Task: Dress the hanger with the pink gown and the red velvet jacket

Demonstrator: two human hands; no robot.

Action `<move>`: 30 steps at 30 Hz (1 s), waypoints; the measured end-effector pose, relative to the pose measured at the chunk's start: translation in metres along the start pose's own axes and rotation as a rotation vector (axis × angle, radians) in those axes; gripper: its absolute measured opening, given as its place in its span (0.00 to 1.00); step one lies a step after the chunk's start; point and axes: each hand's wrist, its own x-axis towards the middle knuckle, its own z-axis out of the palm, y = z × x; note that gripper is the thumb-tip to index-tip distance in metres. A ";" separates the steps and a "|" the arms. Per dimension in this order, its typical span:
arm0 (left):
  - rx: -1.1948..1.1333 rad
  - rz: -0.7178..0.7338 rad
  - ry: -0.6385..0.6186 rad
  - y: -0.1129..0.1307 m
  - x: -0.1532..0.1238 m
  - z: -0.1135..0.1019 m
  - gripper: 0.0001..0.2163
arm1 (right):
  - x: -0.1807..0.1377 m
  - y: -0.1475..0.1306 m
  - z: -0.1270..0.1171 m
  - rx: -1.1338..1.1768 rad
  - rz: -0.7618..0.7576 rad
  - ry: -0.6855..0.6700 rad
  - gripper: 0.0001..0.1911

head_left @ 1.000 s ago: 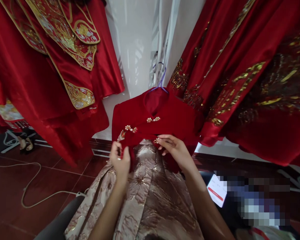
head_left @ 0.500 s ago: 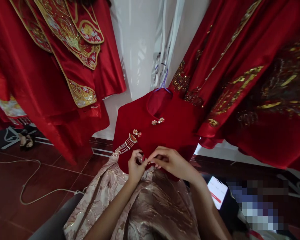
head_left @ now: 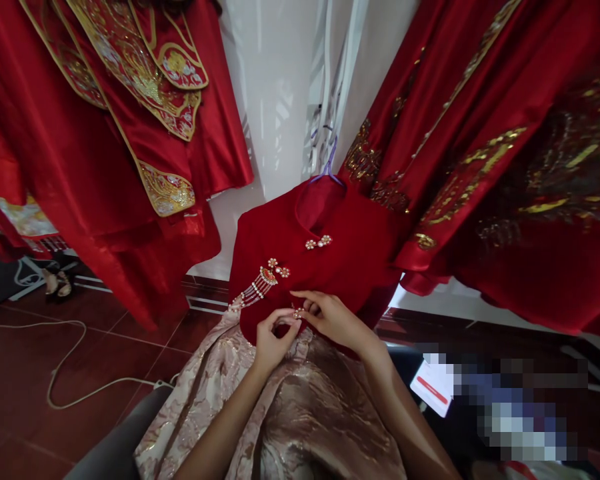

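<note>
A dark red velvet top (head_left: pixel 260 233) hangs on a purple hanger (head_left: pixel 329 170), its lower edge over a pinkish brocade skirt (head_left: pixel 325 413). Near that edge, my left hand (head_left: pixel 275 340) pinches a small pearl-flower button clasp (head_left: pixel 298 313) between thumb and forefinger. From the other side my right hand (head_left: pixel 335 323) closes thumb and fingertips on the same clasp, its forefinger stretched out above. The clasp is partly hidden by my fingers. A pearl clasp (head_left: pixel 319 243) sits below the collar. Another clasp (head_left: pixel 279 268) lies lower left, beside a beaded tassel pendant (head_left: pixel 260 287).
Red embroidered gowns hang at the left (head_left: pixel 105 147) and right (head_left: pixel 460 160). A phone (head_left: pixel 433 387) with a lit screen lies at my right. A pale cable (head_left: pixel 75 400) runs over the tiled floor (head_left: pixel 25 373), with shoes (head_left: pixel 59 283) near a rack foot.
My right forefinger has lifted and straightened away from the clasp. My left fingers have shifted slightly, so more of the clasp shows. The view has moved a little.
</note>
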 end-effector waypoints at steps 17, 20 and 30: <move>0.029 -0.046 0.055 -0.004 0.004 0.000 0.10 | 0.007 0.010 0.003 -0.084 -0.071 0.041 0.22; 0.085 -0.005 0.049 -0.006 0.004 0.000 0.09 | 0.008 0.013 0.005 -0.086 -0.078 0.044 0.21; 0.132 0.160 0.130 0.002 0.001 0.004 0.18 | -0.005 -0.011 -0.024 0.036 -0.140 0.352 0.14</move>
